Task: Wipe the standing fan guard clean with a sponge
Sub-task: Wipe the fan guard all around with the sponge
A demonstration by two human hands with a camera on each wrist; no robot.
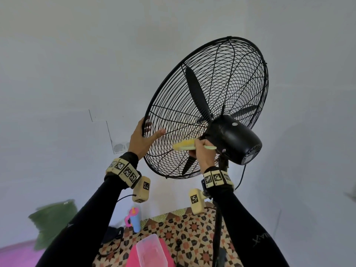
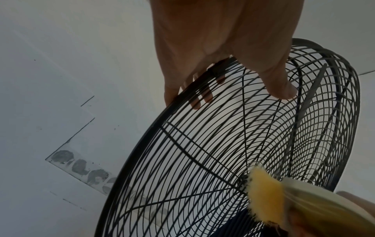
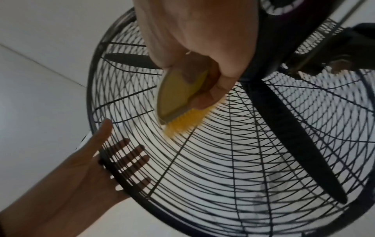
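The black wire fan guard (image 1: pixel 212 74) tilts up in front of the white wall. My left hand (image 1: pixel 148 132) holds its left rim, thumb on the rear mesh and fingers on the far side; in the left wrist view the left hand (image 2: pixel 213 40) meets the guard (image 2: pixel 182 160) at the rim. My right hand (image 1: pixel 200 149) grips a pale green brush with yellow bristles (image 1: pixel 184 145) beside the black motor housing (image 1: pixel 235 139). The bristles press on the rear mesh near the hub, as the brush (image 3: pixel 178 96) in the right hand (image 3: pixel 202 32) shows. No sponge is in view.
Black blades (image 1: pixel 196 93) sit inside the guard. The fan's pole (image 1: pixel 217 228) and cable (image 1: pixel 241 176) drop to a patterned floor (image 1: pixel 192 228). Below stand a pink box with a clear lid (image 1: pixel 152 251) and a blue and pink bottle (image 1: pixel 134 220). A green cloth (image 1: pixel 54 218) lies at left.
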